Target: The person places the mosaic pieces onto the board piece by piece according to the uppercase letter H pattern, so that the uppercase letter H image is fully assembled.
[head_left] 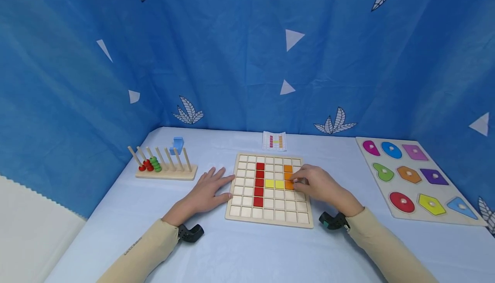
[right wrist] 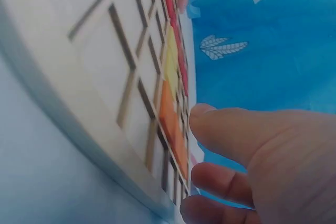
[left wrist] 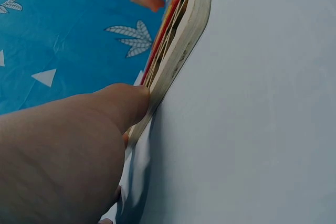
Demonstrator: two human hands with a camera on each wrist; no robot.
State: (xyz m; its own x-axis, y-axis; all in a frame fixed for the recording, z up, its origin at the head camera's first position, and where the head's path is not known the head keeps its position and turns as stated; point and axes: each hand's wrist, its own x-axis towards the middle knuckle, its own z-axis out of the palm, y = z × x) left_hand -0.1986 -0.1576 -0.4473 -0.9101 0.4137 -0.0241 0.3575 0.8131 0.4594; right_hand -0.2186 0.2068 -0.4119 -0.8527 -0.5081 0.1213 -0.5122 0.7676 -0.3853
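Note:
A wooden grid board (head_left: 269, 221) lies on the white table, with a column of several red tiles (head_left: 259, 184) in its cells. Two yellow tiles (head_left: 274, 183) run sideways from that column to three orange tiles (head_left: 288, 169) on the right. My left hand (head_left: 209, 192) is spread flat beside the board, its thumb and index fingertips right at the left edge. Over the board's right side, my right hand (head_left: 315, 182) has bent fingers close to the orange tiles. In the right wrist view, a gap shows between its thumb (right wrist: 220, 127) and fingers, with nothing held there.
A pattern card (head_left: 274, 141) lies behind the board. To the left stands a peg rack (head_left: 166, 173) with red and green beads, and a light-blue object (head_left: 177, 144) behind it. A shape puzzle board (head_left: 417, 179) lies at the right. Blue cloth (head_left: 247, 59) hangs behind the table.

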